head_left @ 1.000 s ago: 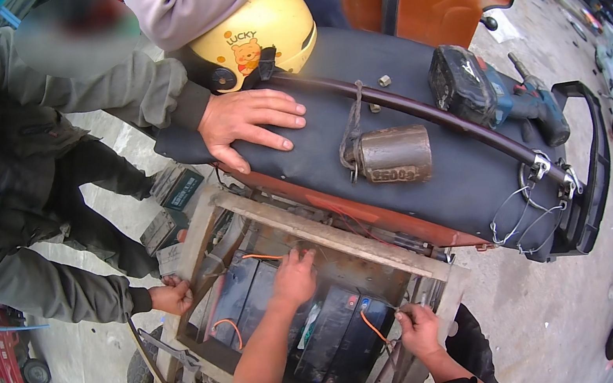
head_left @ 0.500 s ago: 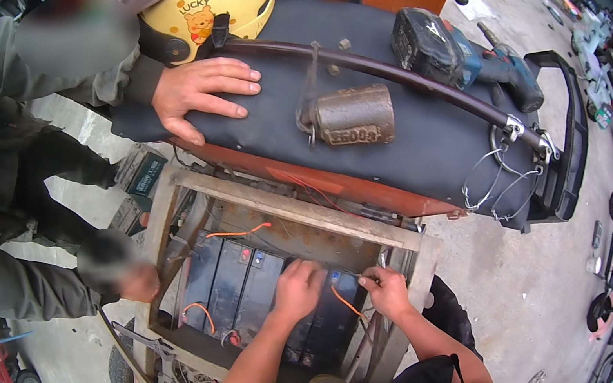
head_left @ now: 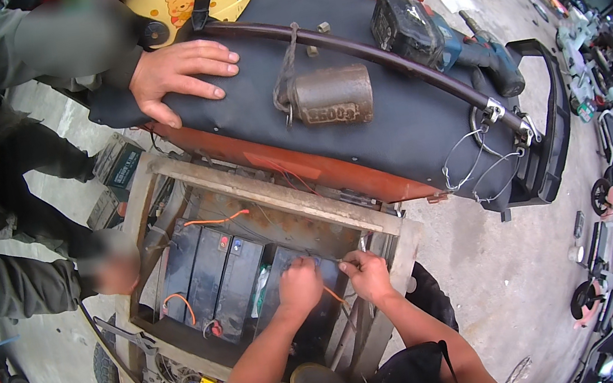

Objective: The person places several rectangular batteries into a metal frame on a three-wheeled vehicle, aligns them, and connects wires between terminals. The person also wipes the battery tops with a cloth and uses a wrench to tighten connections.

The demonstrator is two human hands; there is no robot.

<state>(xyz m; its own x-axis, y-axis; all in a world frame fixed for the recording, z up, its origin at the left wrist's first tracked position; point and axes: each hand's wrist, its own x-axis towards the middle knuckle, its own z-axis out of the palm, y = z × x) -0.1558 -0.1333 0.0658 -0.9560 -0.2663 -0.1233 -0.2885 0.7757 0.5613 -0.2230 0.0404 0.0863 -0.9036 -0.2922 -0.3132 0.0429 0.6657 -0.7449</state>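
My left hand (head_left: 300,283) is closed above the dark battery (head_left: 283,339) at the right end of the row; what its fingers hold is hidden. Just right of it, my right hand (head_left: 367,273) pinches something thin and dark that points toward the left hand, too small to name. An orange wire (head_left: 333,294) runs between the two hands over the battery tops. More dark batteries (head_left: 213,281) stand side by side to the left, inside a worn metal frame (head_left: 275,196). A strip of green shows in the gap left of my left hand.
On the black seat (head_left: 249,125) lie a metal weight (head_left: 332,98), a cordless drill (head_left: 472,52), a dark bar (head_left: 365,56) and a yellow helmet (head_left: 203,1). A co-worker's hand (head_left: 182,75) rests flat there; their other hand (head_left: 117,275) is at the frame's left side.
The whole scene has shifted a little left and up in view. Both hands stay close together over the right-hand battery, and the green strip beside my left hand now shows more.
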